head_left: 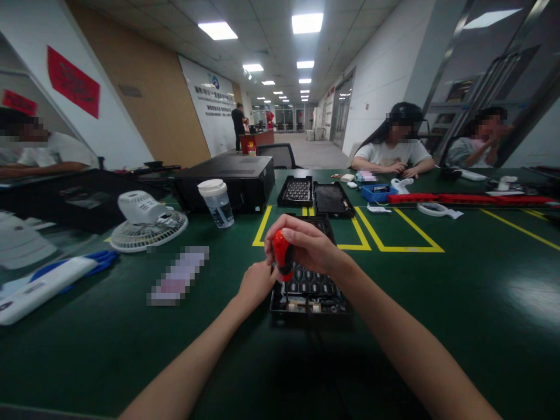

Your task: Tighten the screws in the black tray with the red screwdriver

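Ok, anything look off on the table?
The fan: left of the cup, it seems to lie grille-down, housing up, rather than standing. No spill visible; the screwdriver looks near upright.

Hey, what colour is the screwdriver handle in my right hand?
The screwdriver handle is red and black, best seen in the head view.

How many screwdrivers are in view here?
1: the red-and-black-handled screwdriver, pointing down in the right grip, at the near-left corner of the open black rectangular case. Others may be hidden among the background clutter.
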A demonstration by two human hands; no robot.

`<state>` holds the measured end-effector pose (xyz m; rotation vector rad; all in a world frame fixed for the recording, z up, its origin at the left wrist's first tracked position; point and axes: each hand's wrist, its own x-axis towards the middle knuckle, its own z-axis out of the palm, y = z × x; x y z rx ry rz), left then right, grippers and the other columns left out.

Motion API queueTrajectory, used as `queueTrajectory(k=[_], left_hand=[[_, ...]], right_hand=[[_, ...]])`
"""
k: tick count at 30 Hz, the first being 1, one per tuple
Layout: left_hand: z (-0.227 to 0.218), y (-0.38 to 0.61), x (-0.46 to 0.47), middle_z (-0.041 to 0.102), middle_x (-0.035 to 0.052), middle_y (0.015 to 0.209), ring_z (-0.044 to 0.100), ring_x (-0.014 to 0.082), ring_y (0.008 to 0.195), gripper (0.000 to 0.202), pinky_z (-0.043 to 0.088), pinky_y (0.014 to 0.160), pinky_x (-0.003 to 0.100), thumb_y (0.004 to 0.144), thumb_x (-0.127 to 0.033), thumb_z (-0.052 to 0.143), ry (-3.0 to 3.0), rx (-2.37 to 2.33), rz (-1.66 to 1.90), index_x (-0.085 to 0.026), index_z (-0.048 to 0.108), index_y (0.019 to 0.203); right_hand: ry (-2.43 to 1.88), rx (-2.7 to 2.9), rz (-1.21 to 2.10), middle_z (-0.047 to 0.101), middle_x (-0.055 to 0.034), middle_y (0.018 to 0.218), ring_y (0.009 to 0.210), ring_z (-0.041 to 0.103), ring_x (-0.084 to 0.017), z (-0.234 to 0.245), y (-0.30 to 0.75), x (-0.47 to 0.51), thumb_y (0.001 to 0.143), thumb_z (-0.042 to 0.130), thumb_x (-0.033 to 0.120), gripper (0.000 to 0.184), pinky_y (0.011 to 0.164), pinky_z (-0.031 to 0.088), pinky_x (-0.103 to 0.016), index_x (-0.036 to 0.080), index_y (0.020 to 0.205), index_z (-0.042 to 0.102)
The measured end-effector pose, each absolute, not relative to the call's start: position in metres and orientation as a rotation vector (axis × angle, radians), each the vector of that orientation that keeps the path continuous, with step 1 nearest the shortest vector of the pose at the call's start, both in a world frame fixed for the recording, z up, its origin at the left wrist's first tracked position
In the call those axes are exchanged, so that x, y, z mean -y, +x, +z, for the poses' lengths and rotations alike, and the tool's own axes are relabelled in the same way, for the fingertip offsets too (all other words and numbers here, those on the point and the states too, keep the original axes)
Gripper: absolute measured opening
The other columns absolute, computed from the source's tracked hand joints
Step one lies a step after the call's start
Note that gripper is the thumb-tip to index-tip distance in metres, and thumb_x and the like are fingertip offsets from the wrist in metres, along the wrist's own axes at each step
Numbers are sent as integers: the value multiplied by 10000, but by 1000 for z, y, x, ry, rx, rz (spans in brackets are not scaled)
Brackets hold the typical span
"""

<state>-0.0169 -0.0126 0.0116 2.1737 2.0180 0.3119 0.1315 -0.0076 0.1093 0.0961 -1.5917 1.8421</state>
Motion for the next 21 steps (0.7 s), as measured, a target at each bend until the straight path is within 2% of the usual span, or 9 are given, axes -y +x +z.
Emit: queueTrajectory(k=[9,21], left_hand=[[12,-18,11,646,84,903,606,198,842,340,434,708,268,863,-336,290,2165,-2002,287,-180,592,849],[15,-16,13,644,89,965,586,209,960,307,431,769,267,852,-325,351,2072,-1999,365,-186,593,978]], right_hand=[[67,1577,1853,567,-35,816,758,588,-134,112,133,8,840,468,246,120,676,491,-298,144,892,502],[10,1586,1821,547,-11,776,710,566,-109,117,132,11,809,531,259,129,711,505,-323,150,862,487]])
